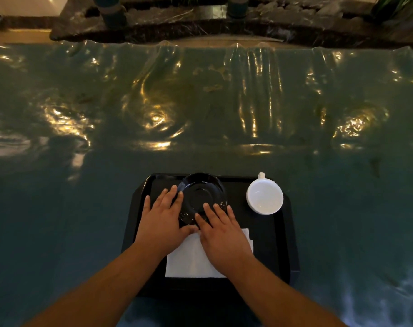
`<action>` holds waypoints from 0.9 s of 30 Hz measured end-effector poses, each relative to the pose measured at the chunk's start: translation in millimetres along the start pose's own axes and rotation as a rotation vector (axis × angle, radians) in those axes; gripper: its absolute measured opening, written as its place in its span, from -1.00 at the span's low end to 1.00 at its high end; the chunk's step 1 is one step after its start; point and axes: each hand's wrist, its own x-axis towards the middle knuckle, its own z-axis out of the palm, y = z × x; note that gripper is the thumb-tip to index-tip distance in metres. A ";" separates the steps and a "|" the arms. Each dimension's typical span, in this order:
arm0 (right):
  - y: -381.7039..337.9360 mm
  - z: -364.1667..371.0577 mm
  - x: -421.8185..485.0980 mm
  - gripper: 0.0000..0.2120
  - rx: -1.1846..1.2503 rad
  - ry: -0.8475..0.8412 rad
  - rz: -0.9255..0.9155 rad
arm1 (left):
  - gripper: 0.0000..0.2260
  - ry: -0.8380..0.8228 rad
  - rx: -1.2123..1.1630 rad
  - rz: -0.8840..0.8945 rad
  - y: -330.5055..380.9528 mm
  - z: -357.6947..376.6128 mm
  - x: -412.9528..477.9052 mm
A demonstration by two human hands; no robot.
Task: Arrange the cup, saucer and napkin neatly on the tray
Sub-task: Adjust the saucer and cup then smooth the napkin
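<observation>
A black tray [284, 246] lies on the table in front of me. On its far half sits a glossy black saucer [204, 187]. My left hand [161, 220] rests flat on the saucer's left rim, fingers spread. My right hand [222, 234] lies flat across the saucer's near right rim and the top of a white folded napkin [189, 260], which covers the tray's near middle. A white cup [264, 197] stands upright at the tray's far right corner, handle pointing away, apart from both hands.
The table [59, 208] is covered by a shiny, wrinkled teal plastic sheet with bright light reflections. Beyond its far edge runs a dark stone ledge [200, 27] with teal posts and plants.
</observation>
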 end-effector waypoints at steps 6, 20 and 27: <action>-0.4 -30.3 -1.8 -0.52 0.107 0.122 -0.007 | -0.02 0.043 0.005 0.036 1.3 -12.2 6.6; 132.2 -45.9 -64.8 -0.75 0.921 0.539 0.780 | -0.54 -0.044 -0.517 0.059 162.0 -51.3 67.7; 129.1 -36.9 -47.4 -0.95 1.049 0.409 0.750 | -0.73 -0.158 -0.386 0.050 158.9 -47.9 83.5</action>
